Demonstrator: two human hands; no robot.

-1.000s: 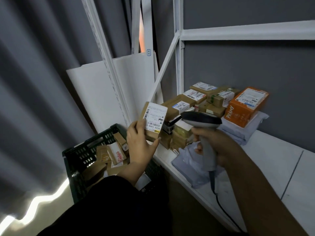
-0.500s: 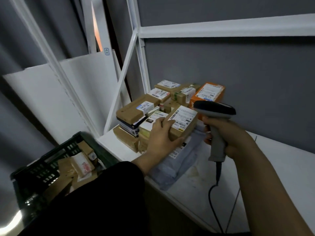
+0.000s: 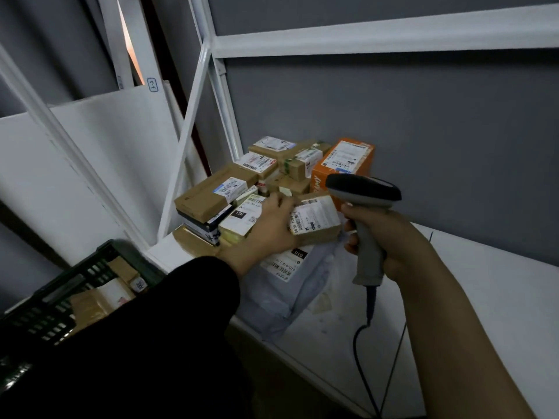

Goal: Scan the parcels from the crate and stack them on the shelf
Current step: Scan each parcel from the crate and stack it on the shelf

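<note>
On shelf [image 3: 490, 297], parcel [image 3: 318, 219] in left hand [image 3: 268, 226]

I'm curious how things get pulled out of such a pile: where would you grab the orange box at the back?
Likely from above, with fingers across its narrow width near the top edges. The orange box lies label up. Its upper part shows above the brown parcels crowding its left, its right side looks free, and the wall stands close behind.

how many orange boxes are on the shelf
1: the orange box sits at the back of the pile, partly behind the scanner. Others may be hidden inside the pile.
</note>
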